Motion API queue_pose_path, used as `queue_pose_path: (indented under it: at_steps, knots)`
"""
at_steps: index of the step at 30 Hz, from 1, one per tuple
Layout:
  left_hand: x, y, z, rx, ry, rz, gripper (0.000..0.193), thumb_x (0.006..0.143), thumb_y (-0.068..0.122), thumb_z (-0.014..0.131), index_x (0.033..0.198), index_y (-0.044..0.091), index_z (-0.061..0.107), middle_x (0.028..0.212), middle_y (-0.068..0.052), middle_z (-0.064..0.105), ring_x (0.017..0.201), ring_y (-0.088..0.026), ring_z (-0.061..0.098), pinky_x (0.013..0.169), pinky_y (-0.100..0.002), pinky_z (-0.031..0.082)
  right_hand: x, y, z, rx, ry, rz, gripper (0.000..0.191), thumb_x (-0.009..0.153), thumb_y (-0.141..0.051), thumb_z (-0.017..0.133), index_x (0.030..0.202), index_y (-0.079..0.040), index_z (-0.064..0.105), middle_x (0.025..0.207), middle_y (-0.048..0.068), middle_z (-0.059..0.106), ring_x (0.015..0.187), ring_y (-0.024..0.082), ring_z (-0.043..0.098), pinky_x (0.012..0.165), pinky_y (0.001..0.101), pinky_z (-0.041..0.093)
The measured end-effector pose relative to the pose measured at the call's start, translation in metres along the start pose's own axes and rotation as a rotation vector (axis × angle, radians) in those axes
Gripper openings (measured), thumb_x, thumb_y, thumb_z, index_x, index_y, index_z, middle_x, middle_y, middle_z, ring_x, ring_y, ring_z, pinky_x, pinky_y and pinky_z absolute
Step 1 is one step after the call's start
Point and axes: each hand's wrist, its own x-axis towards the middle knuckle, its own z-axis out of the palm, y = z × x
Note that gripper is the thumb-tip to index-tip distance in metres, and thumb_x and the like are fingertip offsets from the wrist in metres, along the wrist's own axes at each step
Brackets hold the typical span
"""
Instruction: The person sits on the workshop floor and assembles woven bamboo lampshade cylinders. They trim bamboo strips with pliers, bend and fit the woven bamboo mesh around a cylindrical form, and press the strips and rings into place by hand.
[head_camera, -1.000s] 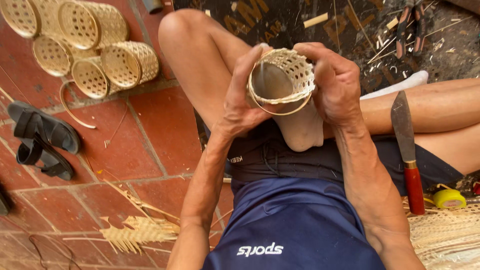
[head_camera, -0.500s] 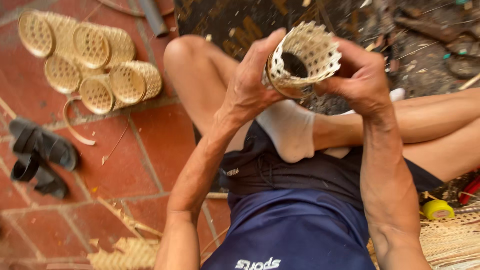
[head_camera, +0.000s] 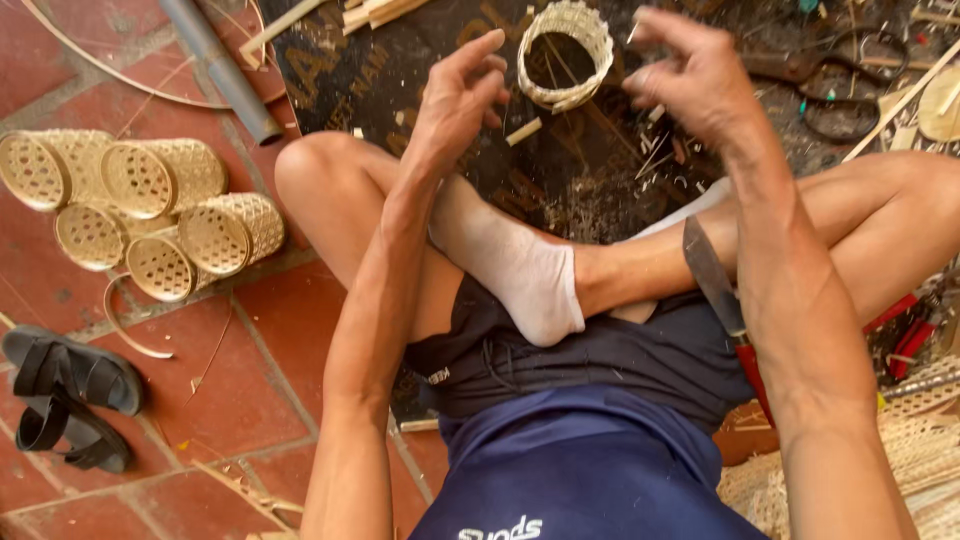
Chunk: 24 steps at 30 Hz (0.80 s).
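A small round woven bamboo basket lies on the dark board in front of my crossed legs, its opening facing up. My left hand hovers just left of it with fingers spread and nothing in them. My right hand is just right of the basket, fingers loosely curled and apart, also holding nothing. Neither hand touches the basket.
Several finished woven baskets lie piled on the red tile floor at left. A grey pipe leans nearby. A red-handled knife rests on my right thigh. Black sandals sit at lower left. Scissors and bamboo scraps litter the board.
Both hands held the woven basket up before my chest; now it lies on the dark board and both hands have let go and opened beside it.
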Motion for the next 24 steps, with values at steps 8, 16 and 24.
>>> queue_pose_path:
  at_steps: [8,16,24]
  knots:
    - [0.005,0.007,0.021,0.271,-0.031,0.366,0.055,0.092,-0.003,0.079,0.143,0.008,0.063,0.123,-0.012,0.067,0.098,-0.019,0.079,0.082,-0.031,0.066,0.008,-0.011,0.042,-0.343,0.049,-0.523,0.079,0.090,-0.013,0.090,0.156,-0.001,0.046,0.139,0.020,0.065,0.126,0.035,0.067,0.107,0.0429,0.055]
    - [-0.010,0.014,0.005,0.198,0.037,0.341,0.059,0.093,-0.002,0.075,0.148,0.005,0.053,0.131,-0.012,0.062,0.101,-0.018,0.075,0.080,-0.030,0.066,-0.011,-0.024,0.012,-0.134,0.090,-0.085,0.052,0.100,-0.008,0.071,0.150,-0.003,0.057,0.127,0.015,0.068,0.098,0.021,0.071,0.080,0.0323,0.065]
    - [-0.010,0.027,0.024,0.339,-0.088,0.302,0.071,0.076,0.005,0.086,0.140,0.005,0.056,0.126,-0.011,0.058,0.090,-0.019,0.073,0.074,-0.031,0.063,-0.010,-0.013,0.026,-0.120,-0.035,-0.329,0.064,0.088,-0.019,0.090,0.142,0.003,0.062,0.118,0.014,0.060,0.103,0.019,0.064,0.090,0.0306,0.058]
